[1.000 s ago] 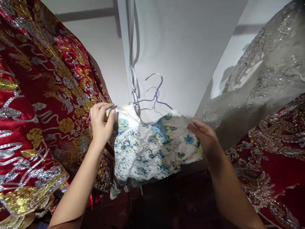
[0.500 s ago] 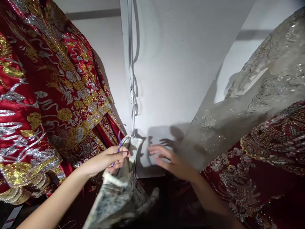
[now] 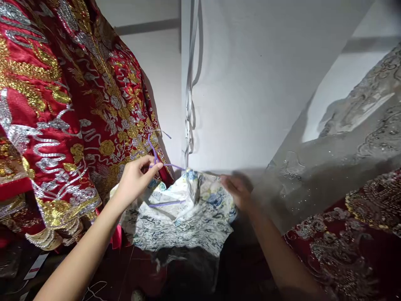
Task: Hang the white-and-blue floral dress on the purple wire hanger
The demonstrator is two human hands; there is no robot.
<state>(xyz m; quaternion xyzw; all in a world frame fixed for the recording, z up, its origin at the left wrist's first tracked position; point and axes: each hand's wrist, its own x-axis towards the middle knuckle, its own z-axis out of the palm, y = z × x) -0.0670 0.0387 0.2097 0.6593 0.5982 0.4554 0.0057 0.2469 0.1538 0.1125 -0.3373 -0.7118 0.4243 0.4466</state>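
My left hand [image 3: 138, 175] is closed around a thin purple clothes hanger [image 3: 153, 146], near its neck. From it spreads a white garment [image 3: 188, 221] with a blue, yellow and grey pattern. A purple bar of the hanger shows inside the garment's opening. At the garment's right upper edge, my right hand [image 3: 236, 190] is closed, its fingertips on the cloth there. Blur hides exactly how those fingers grip. The garment's lower end fades into shadow.
A red jacket [image 3: 106, 108] with gold and silver embroidery hangs at left. White cords [image 3: 188, 104] run down the pale wall. To the right hang a sheer, beaded pale gown [image 3: 313, 154] and a dark red beaded one [image 3: 332, 234]. A tag [image 3: 36, 266] lies low at left.
The garment has swung up and now spreads wide between my hands. My left hand has risen with the hanger. My right hand, formerly apart from the cloth, now touches its right edge.
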